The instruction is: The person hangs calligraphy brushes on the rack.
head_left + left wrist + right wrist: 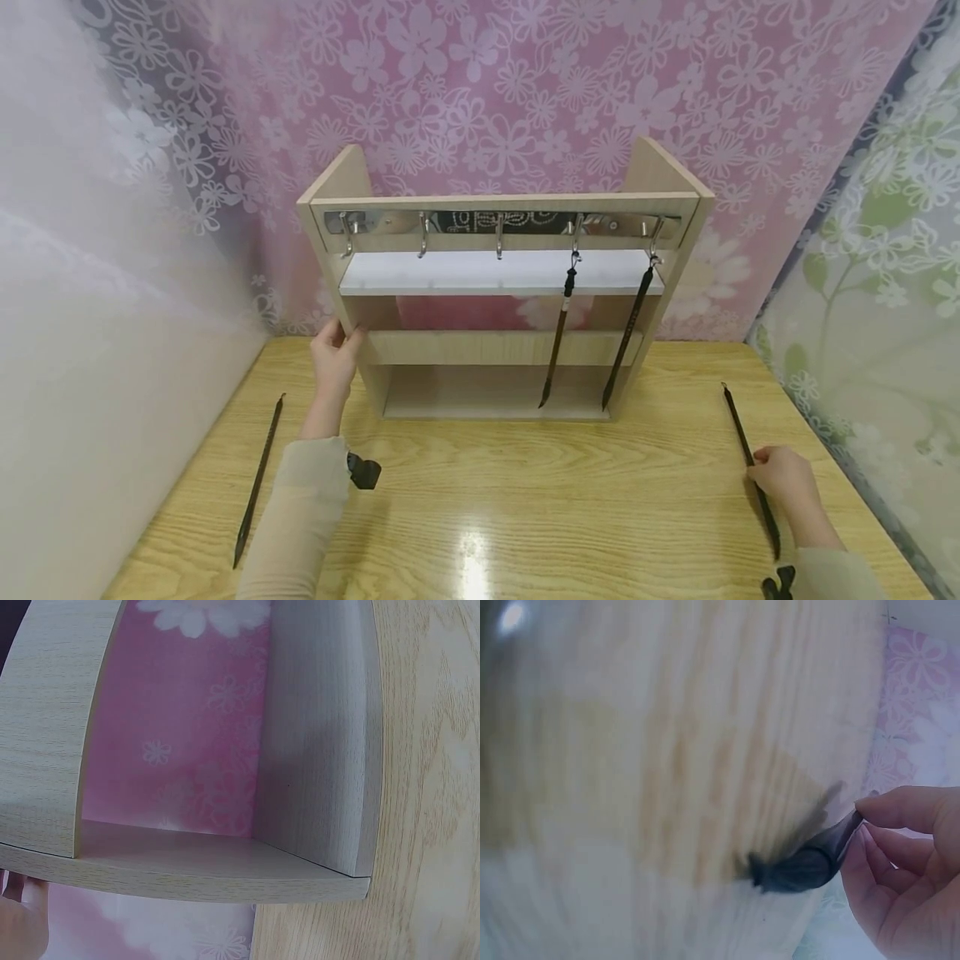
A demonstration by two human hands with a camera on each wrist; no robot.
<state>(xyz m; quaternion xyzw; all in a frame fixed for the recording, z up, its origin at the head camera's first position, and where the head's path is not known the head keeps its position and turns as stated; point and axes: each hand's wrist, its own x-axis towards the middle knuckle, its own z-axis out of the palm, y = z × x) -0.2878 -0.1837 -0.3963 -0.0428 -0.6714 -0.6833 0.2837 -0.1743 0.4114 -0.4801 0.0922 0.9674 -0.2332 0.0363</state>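
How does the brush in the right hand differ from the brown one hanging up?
The right hand pinches the black brush; the brown brush hangs from a hook. The black brush looks dark all along; the brown brush has a pale band. Both have a loop.

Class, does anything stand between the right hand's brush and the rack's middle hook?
From the front, nothing visible does. Sideways from the right, the brush in the right hand could meet two hanging brushes before the middle hook.
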